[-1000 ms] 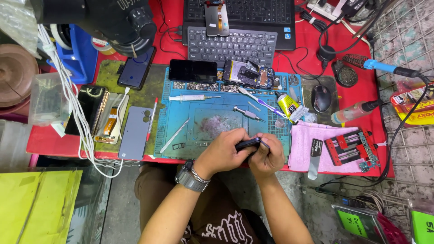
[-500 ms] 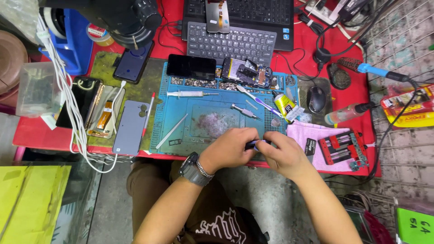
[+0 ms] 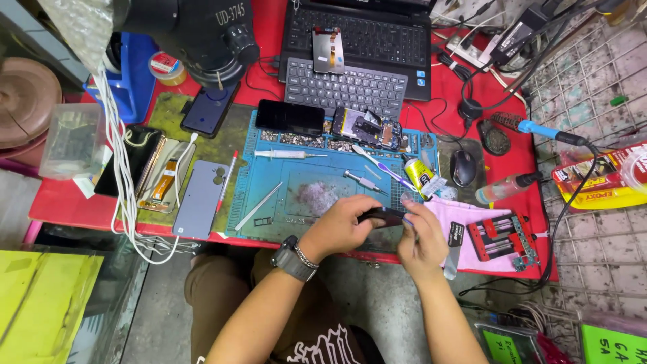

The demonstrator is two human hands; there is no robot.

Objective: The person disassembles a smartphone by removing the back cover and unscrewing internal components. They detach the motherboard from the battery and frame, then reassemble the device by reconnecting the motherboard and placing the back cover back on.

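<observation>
A cluttered repair bench covered in red cloth [image 3: 269,20] fills the view, with a blue silicone work mat [image 3: 269,202] at its middle and tiled floor to the right. At the mat's near edge, both forearms reach up from the bottom of the view and the hands meet over a small, dark, flat device [image 3: 383,216]. The left hand [image 3: 337,229], with a wristwatch [image 3: 291,258] on its wrist, curls its fingers closed around the device's left end; the right hand [image 3: 421,236] pinches the right end between thumb and fingertips. The hands cover most of the device, so its exact kind is hard to make out. Just right of the hands lie a pink cloth [image 3: 458,212] and a red and black tool holder [image 3: 502,236]. Further back on the mat are a syringe [image 3: 286,154], a yellow glue tube [image 3: 419,174], a dark phone [image 3: 290,117] and an opened phone [image 3: 367,127]. Behind them stand a keyboard [image 3: 347,86] and a laptop [image 3: 364,40], and a black microscope head [image 3: 195,34] is cut off at the top left.
</observation>
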